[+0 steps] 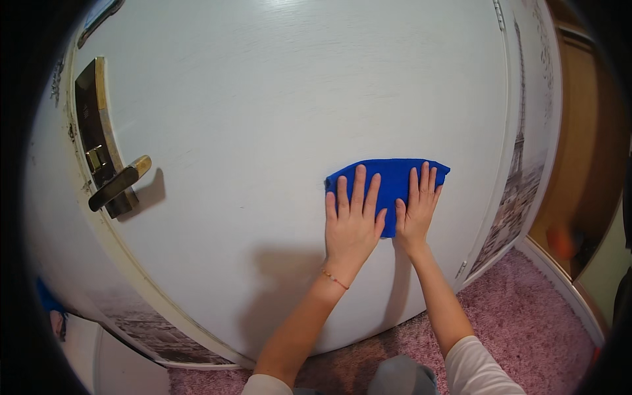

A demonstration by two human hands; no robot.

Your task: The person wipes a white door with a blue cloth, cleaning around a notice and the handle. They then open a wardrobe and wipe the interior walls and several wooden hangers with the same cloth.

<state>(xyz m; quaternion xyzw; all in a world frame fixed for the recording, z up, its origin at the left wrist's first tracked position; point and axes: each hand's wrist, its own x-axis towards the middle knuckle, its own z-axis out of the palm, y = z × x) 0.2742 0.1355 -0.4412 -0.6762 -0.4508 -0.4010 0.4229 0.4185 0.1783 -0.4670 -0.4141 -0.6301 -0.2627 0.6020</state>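
A blue cloth [393, 180] lies spread flat against a white door [276, 113], low and toward the hinge side. My left hand [351, 222] presses on its left part, fingers apart and pointing up; a thin beaded bracelet [335, 280] circles that wrist. On the cloth's right part rests my right hand [418, 210], also flat with the fingers spread. Between the two thumbs a strip of the cloth hangs down. Neither hand has its fingers closed around the cloth. The palms are hidden from view.
At the door's left edge a dark and brass lever handle [120, 183] sticks out from its lock plate [94, 113]. Hinges [498, 15] line the right edge. Pink shaggy carpet [533, 316] covers the floor. Wallpaper with a tower picture [518, 143] is at right, a white cabinet [123, 365] at lower left.
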